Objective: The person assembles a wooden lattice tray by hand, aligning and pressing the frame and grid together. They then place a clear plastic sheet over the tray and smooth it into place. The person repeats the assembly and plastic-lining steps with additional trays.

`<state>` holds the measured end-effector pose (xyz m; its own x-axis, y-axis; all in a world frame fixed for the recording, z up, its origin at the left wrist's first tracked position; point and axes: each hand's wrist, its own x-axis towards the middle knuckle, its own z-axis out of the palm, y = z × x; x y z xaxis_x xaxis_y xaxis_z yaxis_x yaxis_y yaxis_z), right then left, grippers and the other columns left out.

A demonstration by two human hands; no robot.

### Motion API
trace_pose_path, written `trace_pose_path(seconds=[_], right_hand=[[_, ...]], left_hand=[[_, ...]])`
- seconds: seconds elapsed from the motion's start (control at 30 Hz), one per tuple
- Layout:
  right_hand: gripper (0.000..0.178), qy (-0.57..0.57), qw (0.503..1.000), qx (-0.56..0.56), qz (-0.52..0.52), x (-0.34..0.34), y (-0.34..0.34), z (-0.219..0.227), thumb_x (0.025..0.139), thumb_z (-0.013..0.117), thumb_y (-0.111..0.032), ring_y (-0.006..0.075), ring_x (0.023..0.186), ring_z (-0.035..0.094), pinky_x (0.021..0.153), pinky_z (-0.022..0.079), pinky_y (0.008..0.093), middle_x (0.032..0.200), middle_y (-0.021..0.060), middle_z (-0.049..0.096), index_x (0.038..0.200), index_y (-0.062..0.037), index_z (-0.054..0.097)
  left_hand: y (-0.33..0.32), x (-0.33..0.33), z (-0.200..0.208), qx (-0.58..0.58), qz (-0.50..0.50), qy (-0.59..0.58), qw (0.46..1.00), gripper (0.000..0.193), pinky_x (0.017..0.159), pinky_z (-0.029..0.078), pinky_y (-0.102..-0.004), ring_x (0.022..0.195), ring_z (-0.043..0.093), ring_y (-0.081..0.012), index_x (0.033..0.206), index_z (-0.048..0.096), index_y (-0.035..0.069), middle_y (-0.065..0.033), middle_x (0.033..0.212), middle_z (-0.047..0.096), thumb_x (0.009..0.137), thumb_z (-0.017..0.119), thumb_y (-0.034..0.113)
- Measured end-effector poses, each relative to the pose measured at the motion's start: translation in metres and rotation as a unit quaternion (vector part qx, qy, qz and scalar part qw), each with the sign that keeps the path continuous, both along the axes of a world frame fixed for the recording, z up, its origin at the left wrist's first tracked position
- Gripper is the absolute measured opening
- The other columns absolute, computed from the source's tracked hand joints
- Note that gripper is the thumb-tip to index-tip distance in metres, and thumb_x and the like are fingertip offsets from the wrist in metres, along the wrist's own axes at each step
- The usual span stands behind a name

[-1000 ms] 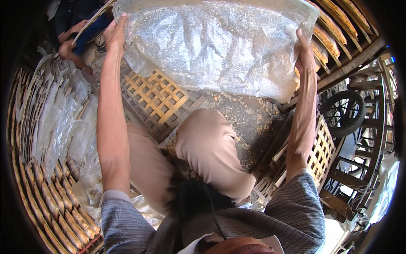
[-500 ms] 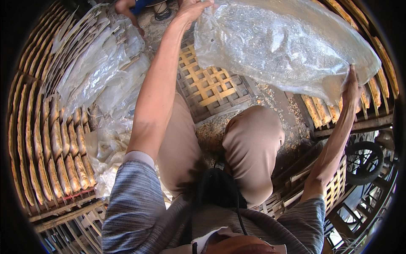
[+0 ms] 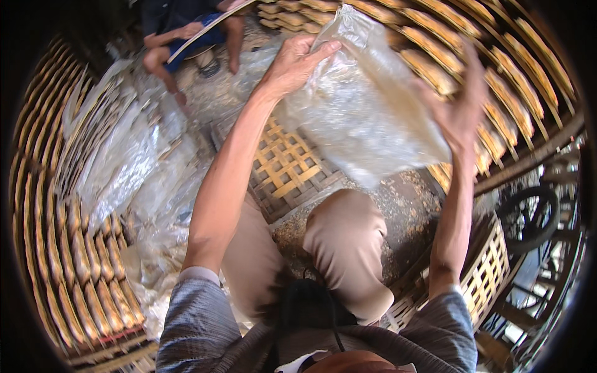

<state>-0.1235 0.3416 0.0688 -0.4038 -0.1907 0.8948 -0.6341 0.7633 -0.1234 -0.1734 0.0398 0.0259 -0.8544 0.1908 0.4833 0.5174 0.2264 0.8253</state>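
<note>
A crumpled, translucent plastic sheet (image 3: 373, 118) hangs in front of me at the top centre, its surface speckled and blurred by motion. My left hand (image 3: 298, 65) grips its upper left part between thumb and fingers. At the sheet's right side is my right hand (image 3: 459, 109), smeared by motion, with thumb and fingers spread apart. That hand seems to hold nothing; whether its thumb touches the sheet I cannot make out. Beneath the sheet a woven bamboo panel (image 3: 283, 165) lies on the floor, partly covered by it.
Stacked plastic sheets (image 3: 134, 155) lie at the left. Slatted racks of long golden-brown pieces (image 3: 102, 298) curve along the left, with similar racks (image 3: 504, 81) at the upper right. Another person (image 3: 186, 37) sits at the far left. A black wheel (image 3: 528, 217) and bamboo basket (image 3: 488, 267) stand at right.
The sheet, earlier stretched between both hands, now hangs from my left hand. My right hand has moved left and opened off the sheet's edge. The view has shifted, showing more of the other person.
</note>
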Motion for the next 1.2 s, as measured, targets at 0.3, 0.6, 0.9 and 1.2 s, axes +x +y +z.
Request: trace_pose_path(seconds=[0.3, 0.6, 0.9, 1.2], right_hand=[[0.044, -0.417, 0.892, -0.1, 0.142, -0.04, -0.024, 0.017, 0.093, 0.077, -0.041, 0.0147, 0.069, 0.063, 0.064, 0.052, 0.0346, 0.083, 0.0072, 0.071, 0.112, -0.0013, 0.074], [0.039, -0.35, 0.88, -0.292, 0.133, -0.065, 0.036, 0.01, 0.1, 0.069, -0.041, 0.0082, 0.065, 0.061, 0.058, 0.049, 0.0259, 0.08, 0.0017, 0.069, 0.102, -0.002, 0.074], [0.06, -0.212, 0.966, -0.101, -0.108, -0.072, 0.1, 0.015, 0.093, 0.076, -0.048, 0.0175, 0.091, 0.07, 0.072, 0.057, 0.0364, 0.109, 0.0155, 0.071, 0.127, 0.0, 0.066], [0.05, -0.53, 0.821, 0.027, 0.21, -0.047, -0.048, 0.082, 0.096, 0.068, -0.058, 0.0178, 0.069, 0.046, 0.06, 0.035, 0.037, 0.079, 0.0066, 0.053, 0.089, -0.0091, 0.057]], left_hand=[[-0.026, 0.002, 0.025, -0.193, 0.037, 0.056, 0.979, 0.043, 0.081, 0.055, -0.0348, 0.085, 0.069, -0.0143, 0.102, 0.08, 0.005, -0.0056, 0.093, 0.076, 0.08, 0.089, 0.04], [-0.058, -0.008, -0.006, 0.347, -0.201, -0.166, 0.901, 0.07, 0.1, 0.055, -0.0512, 0.115, 0.069, -0.0207, 0.136, 0.061, 0.007, -0.0117, 0.116, 0.074, 0.08, 0.088, 0.04], [0.0, -0.019, -0.014, 0.201, -0.044, -0.145, 0.968, 0.048, 0.073, 0.055, -0.0244, 0.09, 0.07, -0.0108, 0.122, 0.068, -0.001, -0.0075, 0.104, 0.074, 0.096, 0.076, 0.038], [0.048, 0.006, 0.005, 0.188, -0.182, -0.028, 0.965, 0.041, 0.085, 0.058, -0.0299, 0.099, 0.07, -0.0134, 0.126, 0.066, -0.001, -0.0059, 0.112, 0.072, 0.1, 0.071, 0.031]])
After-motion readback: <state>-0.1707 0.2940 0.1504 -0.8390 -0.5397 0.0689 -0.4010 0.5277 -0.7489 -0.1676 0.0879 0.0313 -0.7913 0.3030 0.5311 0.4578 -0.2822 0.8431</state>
